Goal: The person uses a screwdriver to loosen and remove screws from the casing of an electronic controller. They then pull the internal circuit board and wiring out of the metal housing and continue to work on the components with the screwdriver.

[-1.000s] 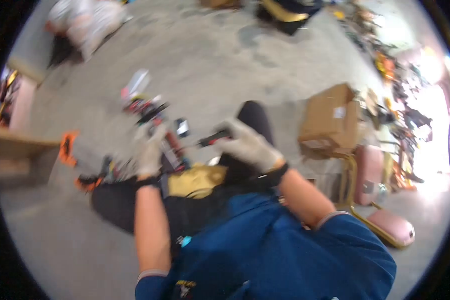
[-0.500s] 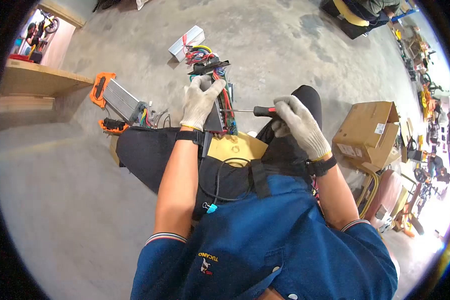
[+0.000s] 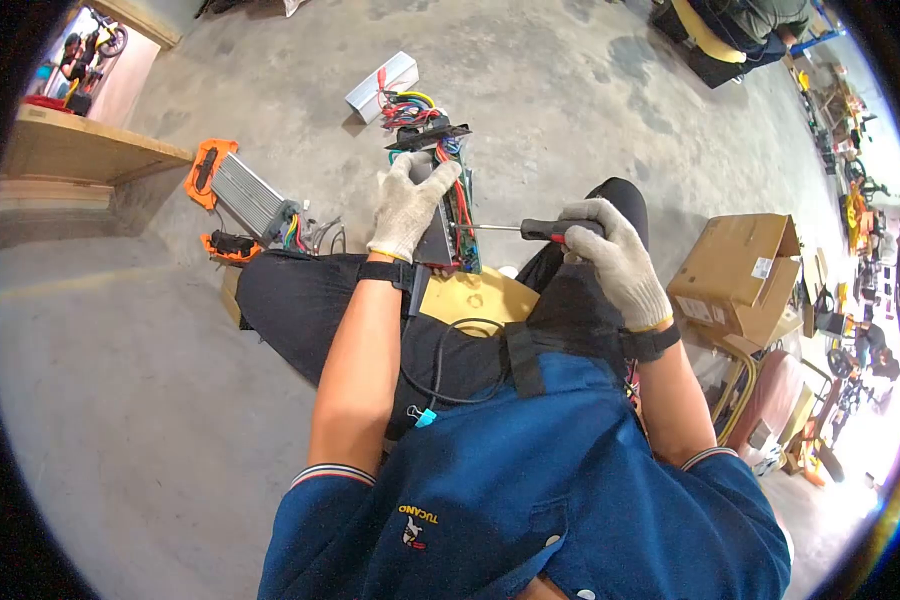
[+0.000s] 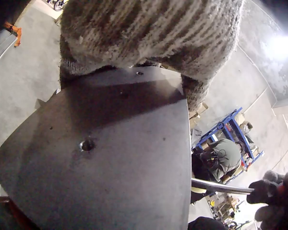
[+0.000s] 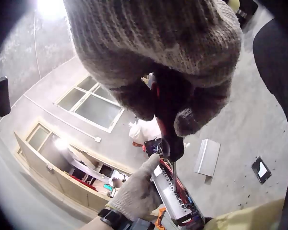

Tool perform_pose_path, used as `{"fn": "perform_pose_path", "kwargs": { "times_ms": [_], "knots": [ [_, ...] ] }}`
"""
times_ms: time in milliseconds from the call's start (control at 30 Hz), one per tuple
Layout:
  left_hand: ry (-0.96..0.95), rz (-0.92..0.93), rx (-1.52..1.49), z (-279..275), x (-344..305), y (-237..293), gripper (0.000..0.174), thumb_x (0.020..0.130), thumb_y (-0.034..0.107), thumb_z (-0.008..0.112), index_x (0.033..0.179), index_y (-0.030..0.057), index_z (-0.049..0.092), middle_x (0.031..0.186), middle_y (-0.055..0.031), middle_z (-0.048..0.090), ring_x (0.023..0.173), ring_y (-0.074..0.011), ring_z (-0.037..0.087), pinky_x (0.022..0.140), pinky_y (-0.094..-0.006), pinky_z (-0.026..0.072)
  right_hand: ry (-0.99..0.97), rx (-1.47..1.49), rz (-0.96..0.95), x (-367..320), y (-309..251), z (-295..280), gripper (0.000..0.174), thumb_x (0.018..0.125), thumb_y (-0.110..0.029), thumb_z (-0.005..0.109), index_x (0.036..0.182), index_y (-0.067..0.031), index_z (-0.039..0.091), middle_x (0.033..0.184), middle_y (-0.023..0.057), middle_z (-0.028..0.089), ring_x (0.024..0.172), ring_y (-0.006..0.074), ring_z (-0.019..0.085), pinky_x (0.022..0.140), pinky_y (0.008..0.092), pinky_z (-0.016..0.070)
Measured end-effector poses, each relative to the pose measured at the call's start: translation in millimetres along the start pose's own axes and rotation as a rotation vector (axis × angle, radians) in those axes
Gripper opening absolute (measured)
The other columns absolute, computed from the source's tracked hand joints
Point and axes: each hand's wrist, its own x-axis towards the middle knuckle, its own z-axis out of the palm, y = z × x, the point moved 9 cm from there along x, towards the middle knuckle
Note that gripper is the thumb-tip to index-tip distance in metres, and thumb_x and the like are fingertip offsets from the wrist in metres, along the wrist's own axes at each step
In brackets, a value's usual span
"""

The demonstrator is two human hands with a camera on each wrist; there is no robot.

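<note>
In the head view my gloved left hand (image 3: 405, 210) grips a metal-cased electronic unit (image 3: 433, 240) with red wires and a green board along its right side. Its flat metal plate (image 4: 134, 158), with small holes, fills much of the left wrist view. My gloved right hand (image 3: 615, 255) holds a black and red screwdriver (image 3: 550, 230), fingers curled round the handle. The screwdriver's shaft points left, and its end is at the unit's open side. A row of small parts (image 5: 176, 199) runs along that side in the right wrist view.
A silver metal case (image 3: 382, 87) lies on the floor beyond the unit. To the left is a finned unit (image 3: 255, 200) with orange end pieces and wires. A cardboard box (image 3: 735, 270) stands at the right, and a yellow piece (image 3: 475, 293) lies between the legs.
The head view has swung and sharpened since the earliest frame. Over the last half second, the right hand has shifted slightly around the screwdriver handle; the left hand still grips the unit.
</note>
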Motion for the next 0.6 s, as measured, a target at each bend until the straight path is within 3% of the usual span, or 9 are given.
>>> {"fn": "perform_pose_path", "kwargs": {
  "times_ms": [200, 600],
  "knots": [
    [-0.003, 0.016, -0.006, 1.3, 0.7, -0.8, 0.064, 0.089, 0.050, 0.085, 0.126, -0.0009, 0.075, 0.109, -0.0166, 0.079, 0.099, -0.0254, 0.075, 0.089, -0.0379, 0.0575, 0.120, 0.219, -0.013, -3.5, -3.9, -28.1, 0.032, 0.099, -0.015, 0.070, 0.126, 0.0019, 0.069, 0.101, 0.0075, 0.068, 0.088, 0.0127, 0.064, 0.081, 0.0281, 0.0530],
    [-0.034, -0.002, -0.024, 1.9, 0.2, -0.2, 0.067, 0.087, 0.047, 0.087, 0.131, -0.0017, 0.073, 0.113, -0.0184, 0.078, 0.098, -0.0260, 0.076, 0.087, -0.0380, 0.0591, 0.137, 0.151, -0.065, 5.6, -7.2, -16.9, 0.033, 0.102, -0.018, 0.067, 0.127, 0.0040, 0.066, 0.097, 0.0080, 0.068, 0.088, 0.0153, 0.066, 0.084, 0.0311, 0.0539]
  ]
}}
